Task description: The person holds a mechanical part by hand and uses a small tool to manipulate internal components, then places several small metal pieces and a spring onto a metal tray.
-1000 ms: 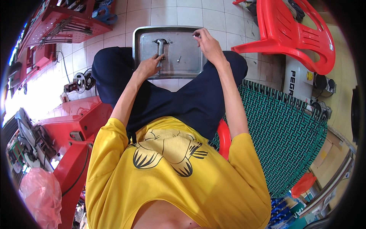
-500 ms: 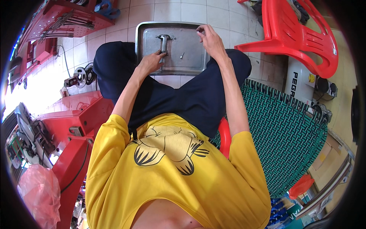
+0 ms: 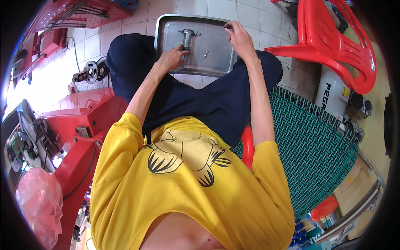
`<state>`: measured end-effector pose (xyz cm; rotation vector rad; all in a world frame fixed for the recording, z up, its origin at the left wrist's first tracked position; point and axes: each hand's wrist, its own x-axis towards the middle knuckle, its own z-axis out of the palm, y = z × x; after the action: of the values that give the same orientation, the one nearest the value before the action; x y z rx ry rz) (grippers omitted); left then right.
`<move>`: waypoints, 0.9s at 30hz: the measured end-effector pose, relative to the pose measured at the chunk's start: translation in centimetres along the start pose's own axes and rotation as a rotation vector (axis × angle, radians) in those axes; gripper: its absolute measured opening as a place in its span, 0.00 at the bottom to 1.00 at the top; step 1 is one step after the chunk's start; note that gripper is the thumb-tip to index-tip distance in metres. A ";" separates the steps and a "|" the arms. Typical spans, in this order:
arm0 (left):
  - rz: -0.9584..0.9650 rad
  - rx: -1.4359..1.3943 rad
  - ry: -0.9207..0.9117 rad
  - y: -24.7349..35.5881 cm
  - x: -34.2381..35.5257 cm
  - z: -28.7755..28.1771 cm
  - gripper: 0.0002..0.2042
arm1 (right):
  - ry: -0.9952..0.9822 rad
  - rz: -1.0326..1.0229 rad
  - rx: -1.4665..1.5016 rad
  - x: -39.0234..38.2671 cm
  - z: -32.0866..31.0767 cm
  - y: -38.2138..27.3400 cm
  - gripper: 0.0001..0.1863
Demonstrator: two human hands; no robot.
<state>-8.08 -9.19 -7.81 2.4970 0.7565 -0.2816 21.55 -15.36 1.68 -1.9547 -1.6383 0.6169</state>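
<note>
A shallow metal tray (image 3: 221,62) lies before my crossed legs. In its left half is a grey metal cylinder with a wide flange (image 3: 188,38) at the far end. My left hand (image 3: 170,59) closes its fingers round the near end of this piece, where a dark ring partly shows. My right hand (image 3: 241,41) is over the tray's far right corner, thumb and fingertips pinched together. A tiny pale thing seems to show at those fingertips, too small to name. A small bolt (image 3: 206,53) lies in the middle of the tray, and tiny bits lie beside the flange.
A red plastic chair (image 3: 321,46) stands at the far right, by a white cylindrical tank (image 3: 331,89). To my right is a green woven seat (image 3: 308,146). Red metal cabinets (image 3: 79,108) and a chainring with crank (image 3: 91,71) are on my left.
The whole view has shifted, so the tray appears slightly higher and further right. Both hands keep nearly the same places over the tray; the bolt has not moved in it.
</note>
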 end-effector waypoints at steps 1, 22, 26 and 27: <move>-0.021 -0.021 -0.007 0.2 0.0 -0.2 0.23 | 0.005 -0.002 -0.003 -0.1 0.0 0.0 0.09; -0.065 0.033 -0.406 -0.1 0.8 1.3 0.19 | -0.007 -0.028 -0.032 0.1 0.4 0.5 0.09; 0.006 0.012 -0.288 -0.5 -0.1 2.6 0.18 | 0.035 -0.085 -0.068 0.3 0.8 0.9 0.10; 0.019 0.009 -0.271 -0.3 -0.2 2.4 0.17 | 0.037 -0.081 -0.076 0.2 0.8 0.9 0.10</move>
<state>-8.50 -10.38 -9.92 2.4063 0.6206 -0.6031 21.72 -15.17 0.51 -1.9298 -1.7321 0.4912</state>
